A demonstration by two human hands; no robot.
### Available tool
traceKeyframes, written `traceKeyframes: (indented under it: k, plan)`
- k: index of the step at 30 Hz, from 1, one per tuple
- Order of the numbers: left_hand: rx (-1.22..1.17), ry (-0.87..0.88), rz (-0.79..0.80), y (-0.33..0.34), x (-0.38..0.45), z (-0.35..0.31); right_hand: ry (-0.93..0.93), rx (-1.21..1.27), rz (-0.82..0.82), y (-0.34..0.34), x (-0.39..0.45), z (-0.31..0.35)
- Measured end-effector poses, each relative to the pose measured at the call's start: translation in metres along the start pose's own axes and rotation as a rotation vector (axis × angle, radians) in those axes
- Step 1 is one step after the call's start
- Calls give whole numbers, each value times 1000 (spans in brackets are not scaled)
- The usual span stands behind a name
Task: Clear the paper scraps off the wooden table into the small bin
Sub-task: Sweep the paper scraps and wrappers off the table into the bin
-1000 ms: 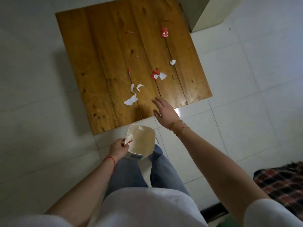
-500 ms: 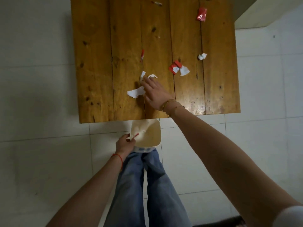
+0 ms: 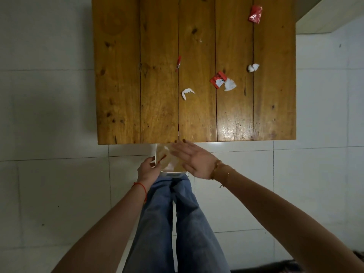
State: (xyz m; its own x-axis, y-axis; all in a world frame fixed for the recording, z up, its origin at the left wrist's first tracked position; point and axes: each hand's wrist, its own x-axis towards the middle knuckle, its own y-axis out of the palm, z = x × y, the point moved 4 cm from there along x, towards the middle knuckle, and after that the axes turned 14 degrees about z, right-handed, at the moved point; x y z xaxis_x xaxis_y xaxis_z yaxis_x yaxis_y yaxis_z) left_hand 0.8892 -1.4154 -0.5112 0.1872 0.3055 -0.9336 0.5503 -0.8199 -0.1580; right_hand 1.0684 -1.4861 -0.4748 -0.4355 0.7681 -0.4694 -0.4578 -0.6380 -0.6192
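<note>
- A person stands at the near edge of a wooden table [image 3: 157,75], the left hand [image 3: 146,170] gripping the rim of a small bin [image 3: 160,154] held just below the tabletop, centre frame.
- The right hand [image 3: 194,159] hovers flat over the bin's mouth, fingers spread wide and holding nothing visible; pale scraps show inside.
- Scraps remain on the table: a curled white piece [image 3: 187,93] mid-frame, a red-and-white pair [image 3: 222,81], a white wad [image 3: 253,67], a thin red strip [image 3: 178,63] and a red wrapper [image 3: 255,14] at upper right.
- Risk: light scraps swept quickly could miss the narrow bin and land on the floor [image 3: 49,174]; the far wrapper demands a long reach.
</note>
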Motion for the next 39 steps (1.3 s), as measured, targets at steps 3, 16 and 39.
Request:
traceKeyframes:
  k: [3,16,39]
  plan:
    - [-15,5,-6,-1,-1,-2,160,85,-264,-43,11,-19]
    - [-40,7,13,-12,0,-9,202,-31,-60,-23,32,-17]
    - [22,33,9,-21,3,-14,533,-54,-103,-162,99,-98]
